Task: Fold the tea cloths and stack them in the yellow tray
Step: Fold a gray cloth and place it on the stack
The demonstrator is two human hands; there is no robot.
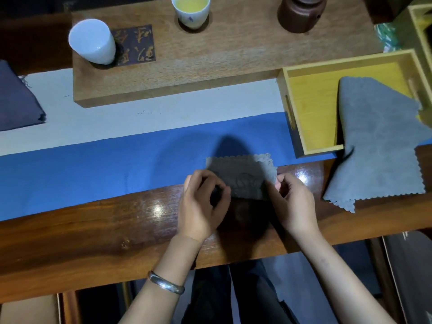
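Head view, looking down on a glossy dark wooden table (93, 232) with lamp glare on the varnish. A matte blue cloth runner (93, 164) lies along it, with a pale off-white strip (163, 113) beside it on the far side.

Left hand (202, 202): fingers curled, pinching the left edge of a small grey cloth (243, 176). A smooth silver metal bangle (165, 282) sits on that wrist. Right hand (294, 202): fingers curled in, gripping the cloth's right edge. The cloth is folded to a small rectangle, soft and napped, with zigzag-cut edges; a faint embossed motif shows on its face. It sits across the near edge of the runner, partly over bare wood. Whether it is lifted or lying flat: cannot tell.

Yellow tray (311, 66): shallow, rectangular, pale wooden walls, yellow floor, a slot handle cut in the left wall. It stands at the right, on the runner. A second grey cloth (378, 141), larger, unfolded, same zigzag hem, drapes from inside the tray over its near wall onto the table.

Far side: a thick rectangular wooden board (233, 57), coarse grain, with a dark plaque of gold characters (134, 44). On it, a plain white cup (92, 42) lying tilted, a white cup of yellow-green tea (191, 10) upright, and a round brown clay vessel (301, 12). At the far left, a dark purple folded fabric (16, 99).
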